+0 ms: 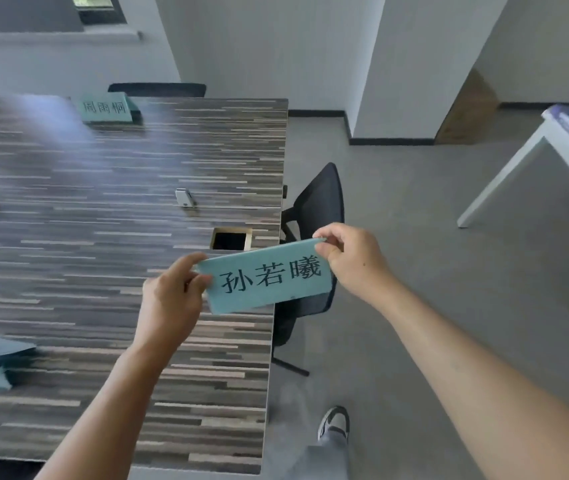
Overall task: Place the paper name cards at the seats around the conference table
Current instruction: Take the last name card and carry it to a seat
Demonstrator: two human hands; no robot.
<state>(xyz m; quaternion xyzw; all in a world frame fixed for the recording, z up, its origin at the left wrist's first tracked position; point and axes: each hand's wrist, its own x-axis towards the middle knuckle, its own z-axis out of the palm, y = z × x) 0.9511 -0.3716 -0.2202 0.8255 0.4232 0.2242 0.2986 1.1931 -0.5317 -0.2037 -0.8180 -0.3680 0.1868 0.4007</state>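
Left grip [168, 299] and right grip [352, 258] each pinch one end of the card [269, 278]. It hangs in the air between them, text toward the person, likely to check the name. Desk [103, 237] edge sits under the grips, chair [317, 202] just beyond: probable seat. Another card [106, 107] stands far beyond the left grip.

Left hand [168, 299], right hand [352, 261]: bare. Forearms [466, 368] bare right to frame edge, at 7 and 4 o'clock. Near 6 o'clock: light grey trouser leg [321, 459], loose over ankle. Just above it, low sneaker [334, 422]: white toe, dark grey and black panels.
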